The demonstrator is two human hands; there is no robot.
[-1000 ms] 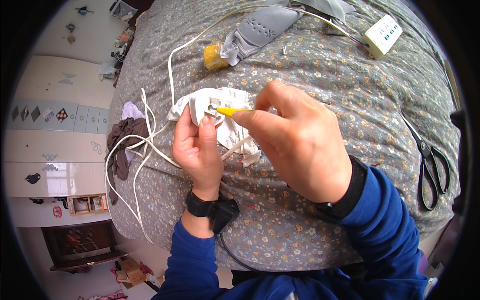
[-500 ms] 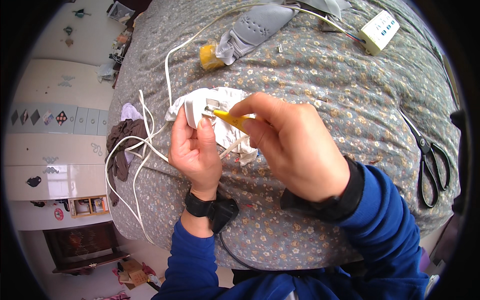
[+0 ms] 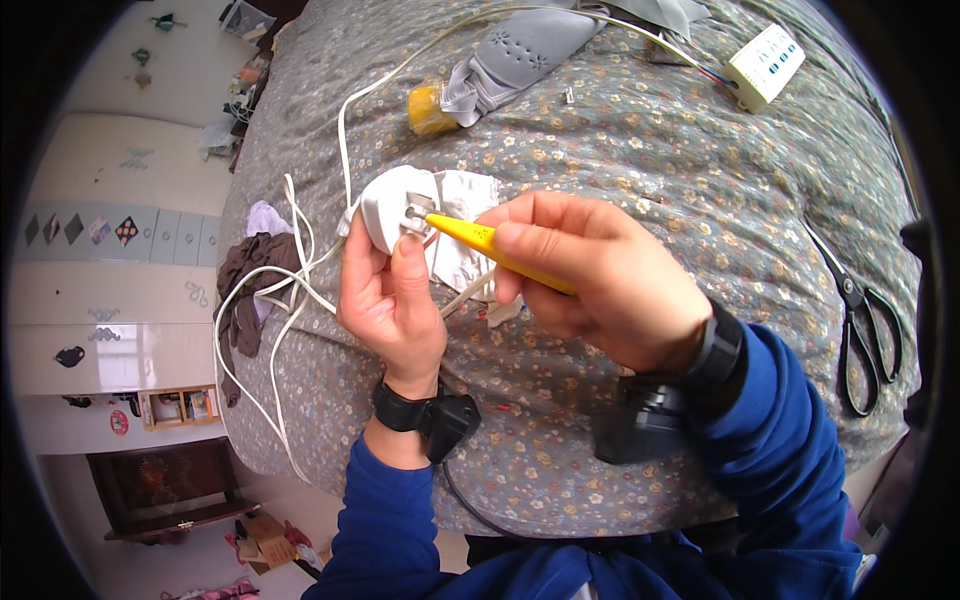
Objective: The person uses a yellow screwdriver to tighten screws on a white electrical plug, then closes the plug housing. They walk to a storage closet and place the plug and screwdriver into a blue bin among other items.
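My left hand [image 3: 395, 295] is closed around a white plug [image 3: 383, 205], its thumb pressed near the metal pieces on the plug's face. In my right hand [image 3: 600, 270] is a slim yellow pen-shaped tool [image 3: 470, 236], pinched between thumb and fingers. Its narrow tip points left and meets, or nearly meets, the metal on the plug; whether it touches I cannot tell. Behind the plug lies a crumpled white cloth [image 3: 470, 195]. A white cord [image 3: 465, 297] shows between my hands, below the cloth.
Black-handled scissors [image 3: 853, 310] lie at the right on the flowered bedspread [image 3: 640, 150]. At the far right is a white power strip [image 3: 765, 67] with bared coloured wires. A grey cloth item [image 3: 515, 60], a yellow tape roll [image 3: 428, 110], looped white cable [image 3: 250, 275] and brown cloth [image 3: 250, 275] lie around.
My right hand has turned and slid back along the yellow tool, so more of the tool shows. The left hand keeps its hold on the plug, and the view has shifted slightly.
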